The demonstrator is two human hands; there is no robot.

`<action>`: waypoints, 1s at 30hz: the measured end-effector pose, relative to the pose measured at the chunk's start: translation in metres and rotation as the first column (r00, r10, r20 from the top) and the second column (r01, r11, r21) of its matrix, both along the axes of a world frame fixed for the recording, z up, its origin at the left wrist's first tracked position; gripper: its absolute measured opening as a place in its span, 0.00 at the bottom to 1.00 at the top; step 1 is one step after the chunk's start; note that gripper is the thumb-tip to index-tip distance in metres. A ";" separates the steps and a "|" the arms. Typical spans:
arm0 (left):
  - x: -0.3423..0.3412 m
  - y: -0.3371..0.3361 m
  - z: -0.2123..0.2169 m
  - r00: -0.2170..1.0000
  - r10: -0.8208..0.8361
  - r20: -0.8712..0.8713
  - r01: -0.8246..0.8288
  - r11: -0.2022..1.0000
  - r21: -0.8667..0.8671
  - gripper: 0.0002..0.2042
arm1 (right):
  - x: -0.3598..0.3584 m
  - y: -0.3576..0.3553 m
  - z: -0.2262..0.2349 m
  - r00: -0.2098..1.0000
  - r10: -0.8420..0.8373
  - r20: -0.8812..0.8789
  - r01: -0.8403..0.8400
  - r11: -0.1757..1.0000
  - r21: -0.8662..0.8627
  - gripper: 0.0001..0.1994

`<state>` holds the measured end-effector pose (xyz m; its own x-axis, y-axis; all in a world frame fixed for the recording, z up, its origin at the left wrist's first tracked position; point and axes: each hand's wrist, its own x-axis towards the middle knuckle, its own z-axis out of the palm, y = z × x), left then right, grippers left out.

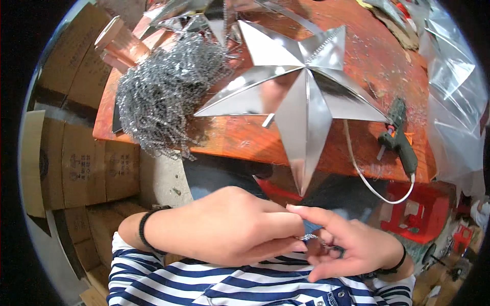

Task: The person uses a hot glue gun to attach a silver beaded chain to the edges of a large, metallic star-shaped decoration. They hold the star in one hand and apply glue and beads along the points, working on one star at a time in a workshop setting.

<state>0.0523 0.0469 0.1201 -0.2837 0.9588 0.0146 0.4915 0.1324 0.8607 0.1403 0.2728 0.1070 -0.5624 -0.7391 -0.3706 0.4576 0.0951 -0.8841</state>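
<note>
My left hand (240,224) and my right hand (352,245) meet in front of my striped shirt. A short piece of silver tinsel strand (309,237) runs between them. The left fingertips pinch one part of it; the curled fingers of the right hand close on another, while the right index finger reaches toward the left knuckles. Fingers hide most of the strand. Just beyond the hands, a large shiny silver star (306,102) lies on the reddish wooden table (245,140), one point jutting past its front edge. Silver trim lines part of its upper right point.
A heap of silver tinsel (168,94) sits at the table's left, beside a brownish plastic cup (120,43). On the right lies a dark glue gun (398,137) with a looping white cord (377,196). Clear plastic sheeting (454,76) hangs at far right; cardboard boxes (81,163) stand left.
</note>
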 end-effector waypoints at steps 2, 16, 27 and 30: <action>-0.006 0.002 0.009 1.000 0.017 0.017 -0.017 0.999 -0.028 0.06 | 0.007 0.005 -0.001 0.973 -0.188 -0.134 0.190 0.982 0.006 0.29; -0.052 -0.003 0.049 0.964 0.265 -0.036 -0.267 0.949 -0.164 0.04 | 0.011 0.049 0.019 0.595 -0.558 -0.578 0.731 0.675 0.101 0.03; -0.071 0.013 0.040 0.888 0.415 0.198 -0.396 0.909 -0.128 0.06 | 0.005 0.065 0.014 0.515 -0.740 -0.432 0.836 0.545 0.064 0.04; -0.075 0.023 0.054 0.866 0.459 0.198 -0.421 0.883 -0.206 0.05 | -0.001 0.070 0.013 0.447 -0.780 -0.438 0.873 0.487 0.022 0.04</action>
